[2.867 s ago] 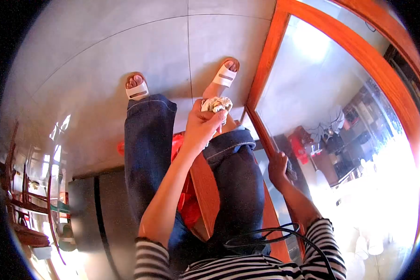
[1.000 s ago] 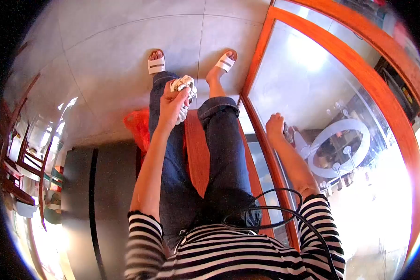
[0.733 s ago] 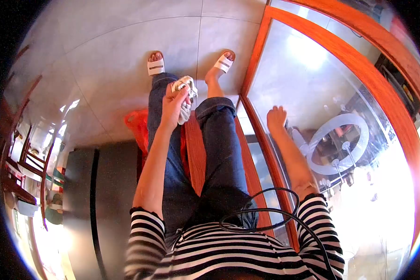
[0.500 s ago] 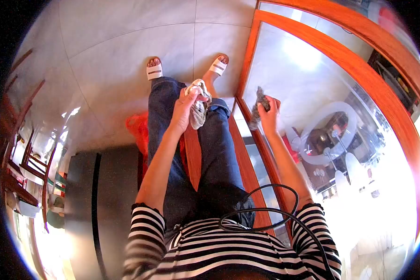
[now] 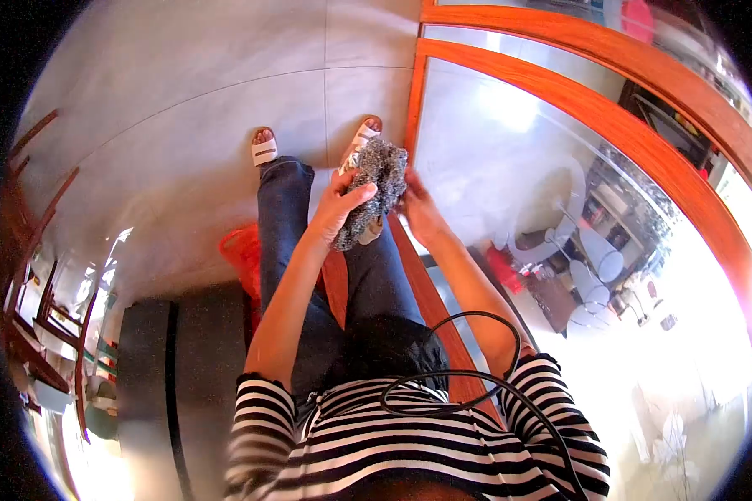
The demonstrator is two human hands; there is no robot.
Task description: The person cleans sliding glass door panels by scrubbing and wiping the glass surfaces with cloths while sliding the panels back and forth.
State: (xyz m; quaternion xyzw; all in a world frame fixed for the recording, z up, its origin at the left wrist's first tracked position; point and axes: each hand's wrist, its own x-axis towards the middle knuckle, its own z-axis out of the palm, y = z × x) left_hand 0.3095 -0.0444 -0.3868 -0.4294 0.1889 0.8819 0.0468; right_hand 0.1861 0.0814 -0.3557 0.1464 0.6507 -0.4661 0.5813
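Head view: the grey scourer (image 5: 380,179) has moved from over the glass (image 5: 493,150) to between the left hand (image 5: 334,210) and right hand (image 5: 422,215). The left fingers clasp it, thumb (image 5: 360,196) on top; cloth (image 5: 371,233) shows beneath. The right fingers meet its edge; their grip cannot be confirmed.

Indoor space, prob. a home: pale floor in big tiles (image 5: 184,92) across the upper left, dark wooden chair-like furniture (image 5: 73,330) at the left edge, open-toed white slippers (image 5: 264,153) on bare feet. Right side has a large glass panel (image 5: 485,159) in an orange-brown wood frame (image 5: 560,79) (mirror-like, lots of glare), plus shelving (image 5: 664,121) at upper right; exact room type unclear.
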